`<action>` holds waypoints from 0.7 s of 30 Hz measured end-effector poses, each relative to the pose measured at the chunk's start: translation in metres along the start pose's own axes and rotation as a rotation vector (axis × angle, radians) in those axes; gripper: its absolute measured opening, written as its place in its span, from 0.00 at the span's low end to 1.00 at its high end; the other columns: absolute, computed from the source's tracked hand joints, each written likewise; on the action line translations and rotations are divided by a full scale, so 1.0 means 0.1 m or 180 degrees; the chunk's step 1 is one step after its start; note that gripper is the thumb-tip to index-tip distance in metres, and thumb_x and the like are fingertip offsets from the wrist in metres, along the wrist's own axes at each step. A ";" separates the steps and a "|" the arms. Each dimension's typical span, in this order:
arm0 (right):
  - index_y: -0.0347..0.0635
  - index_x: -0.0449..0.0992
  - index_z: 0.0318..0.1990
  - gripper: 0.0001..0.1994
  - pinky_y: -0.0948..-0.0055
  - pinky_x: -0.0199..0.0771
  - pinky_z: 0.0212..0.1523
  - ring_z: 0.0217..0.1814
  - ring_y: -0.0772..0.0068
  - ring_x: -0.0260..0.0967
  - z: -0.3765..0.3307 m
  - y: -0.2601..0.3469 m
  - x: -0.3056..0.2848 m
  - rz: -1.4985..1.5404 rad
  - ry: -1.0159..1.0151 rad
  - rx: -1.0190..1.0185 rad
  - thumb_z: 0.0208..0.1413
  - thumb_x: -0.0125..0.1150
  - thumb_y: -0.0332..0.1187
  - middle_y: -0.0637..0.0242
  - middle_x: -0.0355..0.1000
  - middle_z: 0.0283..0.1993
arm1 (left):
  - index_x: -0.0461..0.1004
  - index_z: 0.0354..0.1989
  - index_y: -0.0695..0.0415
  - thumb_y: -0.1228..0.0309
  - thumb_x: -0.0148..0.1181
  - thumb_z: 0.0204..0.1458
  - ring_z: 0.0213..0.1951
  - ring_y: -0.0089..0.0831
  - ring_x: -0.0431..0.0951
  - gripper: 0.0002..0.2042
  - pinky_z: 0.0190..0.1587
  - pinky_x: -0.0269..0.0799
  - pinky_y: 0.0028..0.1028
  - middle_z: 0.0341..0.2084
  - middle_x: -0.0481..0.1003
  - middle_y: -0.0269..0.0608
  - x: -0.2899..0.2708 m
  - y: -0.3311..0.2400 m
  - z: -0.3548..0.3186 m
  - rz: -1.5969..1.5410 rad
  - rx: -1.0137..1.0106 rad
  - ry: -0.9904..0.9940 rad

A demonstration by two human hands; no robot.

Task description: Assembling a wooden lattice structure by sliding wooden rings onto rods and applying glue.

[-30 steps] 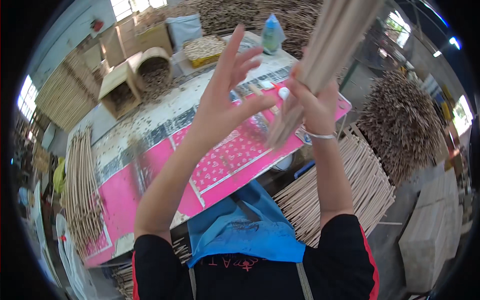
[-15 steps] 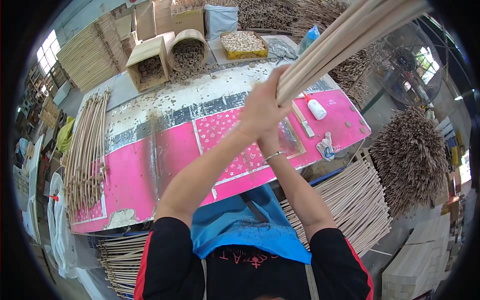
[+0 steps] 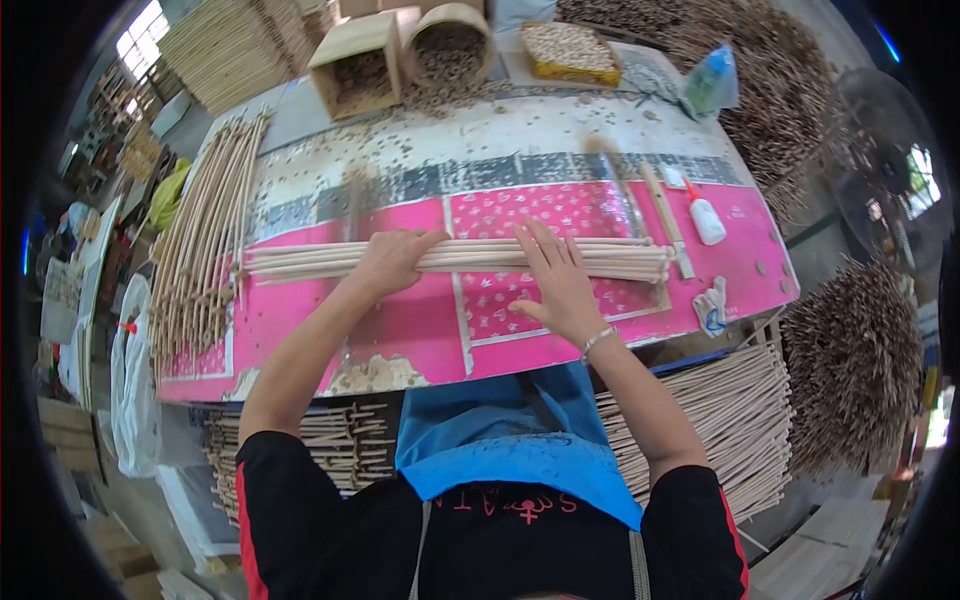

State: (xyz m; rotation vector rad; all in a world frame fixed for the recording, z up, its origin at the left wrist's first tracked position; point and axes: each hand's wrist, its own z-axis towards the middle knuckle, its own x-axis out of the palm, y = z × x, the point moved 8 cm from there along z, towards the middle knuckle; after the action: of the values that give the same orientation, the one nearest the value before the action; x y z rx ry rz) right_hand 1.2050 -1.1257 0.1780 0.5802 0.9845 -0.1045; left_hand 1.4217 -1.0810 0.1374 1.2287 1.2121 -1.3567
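Gripping sticks (image 3: 475, 254) mid-frame, the left hand (image 3: 393, 262) curls over; the right hand (image 3: 562, 285), open, touches them.

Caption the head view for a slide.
Left hand and right hand on wooden sticks laid across a pink tabletop.

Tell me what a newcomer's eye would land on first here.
Probably the pink covering on the table, bright against its worn white far side. Across it lies a bundle of pale sticks, the left hand and right hand upon it. Next, the blue apron below the table's near edge.
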 end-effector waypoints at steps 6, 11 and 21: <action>0.50 0.64 0.68 0.44 0.49 0.60 0.70 0.69 0.55 0.61 0.19 -0.43 0.60 -0.0897 0.0943 -0.0034 0.38 0.79 0.37 0.58 0.64 0.65 | 0.69 0.62 0.43 0.73 0.67 0.44 0.45 0.50 0.80 0.32 0.43 0.77 0.45 0.42 0.79 0.48 0.42 0.39 -0.33 -0.0360 -0.0133 0.0432; 0.45 0.77 0.51 0.26 0.60 0.75 0.49 0.52 0.56 0.71 0.32 -0.45 0.73 0.0038 0.1190 -0.0271 0.41 0.77 0.35 0.62 0.68 0.46 | 0.64 0.69 0.39 0.65 0.77 0.39 0.61 0.40 0.70 0.43 0.62 0.66 0.45 0.59 0.69 0.42 0.41 0.44 -0.38 -0.0384 -0.0233 0.0487; 0.50 0.82 0.45 0.18 0.57 0.75 0.44 0.42 0.52 0.77 0.62 -0.93 1.03 0.0324 0.2357 0.0190 0.48 0.71 0.44 0.56 0.80 0.38 | 0.71 0.63 0.47 0.70 0.54 0.56 0.65 0.30 0.67 0.24 0.72 0.56 0.41 0.59 0.70 0.36 0.23 -0.61 -0.71 0.0021 0.0611 -0.1370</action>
State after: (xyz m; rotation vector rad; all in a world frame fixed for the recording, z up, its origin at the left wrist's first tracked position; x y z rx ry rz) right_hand 1.2785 -1.2176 0.0819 0.7416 1.6684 0.1880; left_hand 1.3661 -1.0042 0.1183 0.9956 0.7897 -1.6583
